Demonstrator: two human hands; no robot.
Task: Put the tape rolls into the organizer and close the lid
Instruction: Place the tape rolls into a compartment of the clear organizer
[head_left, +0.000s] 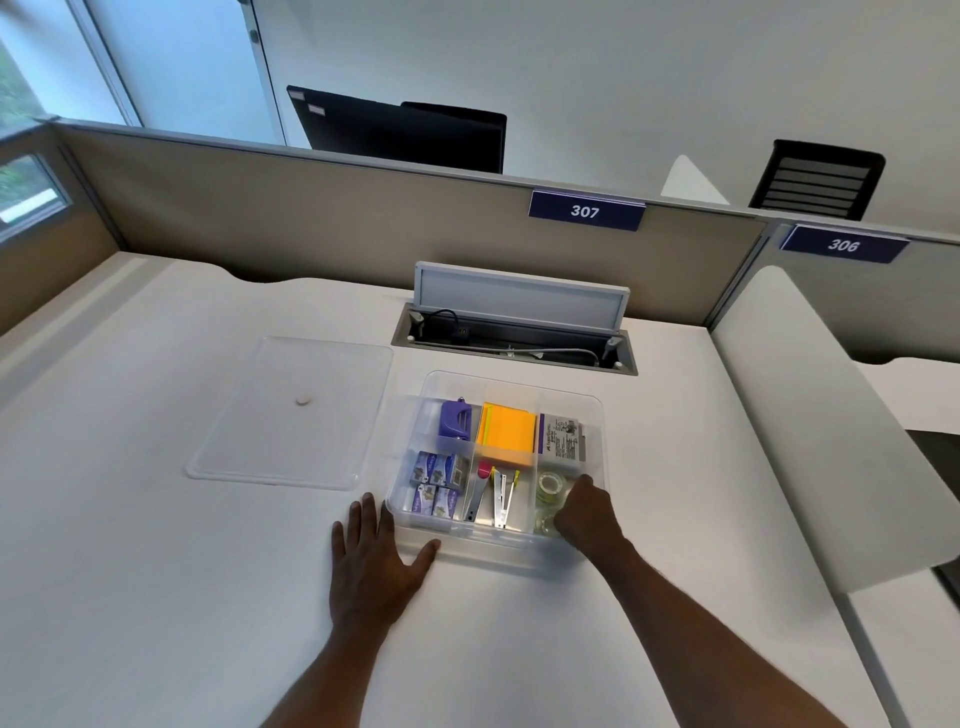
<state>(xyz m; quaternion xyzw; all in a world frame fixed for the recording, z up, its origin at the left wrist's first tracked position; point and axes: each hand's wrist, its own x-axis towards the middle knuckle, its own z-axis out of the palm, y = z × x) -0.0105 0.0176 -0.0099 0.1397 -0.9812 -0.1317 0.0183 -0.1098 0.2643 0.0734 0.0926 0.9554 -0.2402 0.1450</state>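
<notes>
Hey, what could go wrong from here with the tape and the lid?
The right hand is in the near-right compartment of the clear plastic organizer, over the clear tape rolls; pulling out carelessly might drag one along. The flat clear lid lies apart on the white desk, so closing means a reach by the left hand, now bracing the box. A roll standing proud could stop the lid seating.

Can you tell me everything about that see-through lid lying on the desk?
The clear plastic rectangular lid lies flat on the white desk, just left of the clear plastic organizer box, not on it. It has rounded corners, a raised rim all around, and a small round whitish knob in the middle. You can see the desk right through it. Neither hand touches it; the left hand rests flat on the desk nearer the person.
</notes>
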